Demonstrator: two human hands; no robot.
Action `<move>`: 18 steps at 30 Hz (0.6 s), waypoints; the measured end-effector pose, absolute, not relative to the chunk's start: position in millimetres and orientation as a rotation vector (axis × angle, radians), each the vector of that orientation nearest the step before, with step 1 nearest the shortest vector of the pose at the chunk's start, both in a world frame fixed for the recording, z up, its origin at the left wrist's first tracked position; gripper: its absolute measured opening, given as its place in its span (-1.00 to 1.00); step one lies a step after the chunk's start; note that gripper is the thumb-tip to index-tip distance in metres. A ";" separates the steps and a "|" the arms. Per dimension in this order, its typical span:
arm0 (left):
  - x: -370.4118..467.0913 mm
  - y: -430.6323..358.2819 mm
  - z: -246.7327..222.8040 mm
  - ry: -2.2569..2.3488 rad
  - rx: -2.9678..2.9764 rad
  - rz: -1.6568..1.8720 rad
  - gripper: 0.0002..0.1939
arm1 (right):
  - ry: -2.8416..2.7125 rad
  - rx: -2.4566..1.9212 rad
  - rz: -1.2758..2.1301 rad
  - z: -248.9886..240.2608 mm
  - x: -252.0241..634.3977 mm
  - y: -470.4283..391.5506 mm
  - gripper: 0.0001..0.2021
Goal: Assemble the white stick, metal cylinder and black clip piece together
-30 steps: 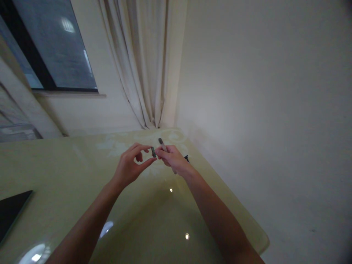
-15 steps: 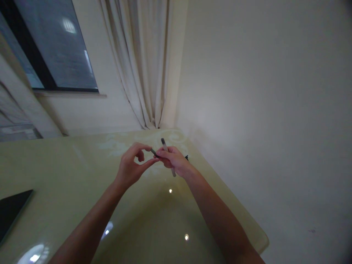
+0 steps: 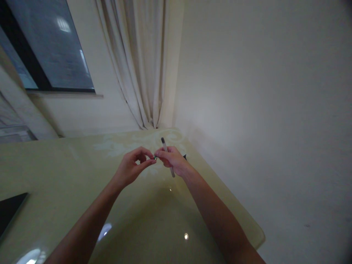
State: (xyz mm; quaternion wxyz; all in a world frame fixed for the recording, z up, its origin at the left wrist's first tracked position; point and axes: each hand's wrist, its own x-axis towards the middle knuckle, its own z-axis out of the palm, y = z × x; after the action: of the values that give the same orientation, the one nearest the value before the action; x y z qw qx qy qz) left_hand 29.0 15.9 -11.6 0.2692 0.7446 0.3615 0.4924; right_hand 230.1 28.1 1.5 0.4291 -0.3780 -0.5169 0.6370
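Over the far part of the glossy pale green table, my two hands meet around a small dark piece. My left hand pinches it between thumb and fingertips. Fingertips of my right hand touch its other side. A slim pen-like stick, light with a dark top end, is also held in my right hand and slants through the grip, its lower end showing below the palm. What the small piece is cannot be made out.
A small black object shows just behind my right wrist. At the left edge lies a dark flat panel. Beyond the table are a curtain, a window and a wall on the right.
My left thumb and fingers have closed together on the small dark piece, which is now mostly covered. The view has shifted slightly. The stick stays in my right hand.
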 end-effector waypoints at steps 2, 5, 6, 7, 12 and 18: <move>31.7 16.3 -12.3 0.965 2.005 1.354 -0.67 | -1.298 -0.940 1.596 2.0 229.0 27.2 -0.65; 33.9 15.8 -12.5 0.963 2.075 1.342 -0.59 | -1.325 -0.964 1.571 2.8 227.8 26.0 -0.68; 34.1 15.5 -12.4 0.963 2.109 1.337 -0.60 | -1.339 -0.976 1.559 3.0 227.5 25.6 -0.70; 34.1 15.2 -12.3 0.962 2.140 1.339 -0.62 | -1.355 -0.984 1.551 3.4 227.1 25.3 -0.72; 34.4 14.5 -12.1 0.982 2.228 1.338 -0.65 | -1.386 -0.983 1.546 6.0 225.9 22.9 -0.77; 36.0 16.5 -14.9 1.012 2.170 1.414 -0.64 | -1.429 -0.964 1.499 5.5 224.2 20.6 -0.75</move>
State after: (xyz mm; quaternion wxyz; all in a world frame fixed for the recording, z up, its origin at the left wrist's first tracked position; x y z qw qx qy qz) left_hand 36.0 16.5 -14.9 0.1795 0.7677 0.3580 0.5003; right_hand 224.2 20.6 5.5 0.4156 -0.3838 -0.5690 0.5968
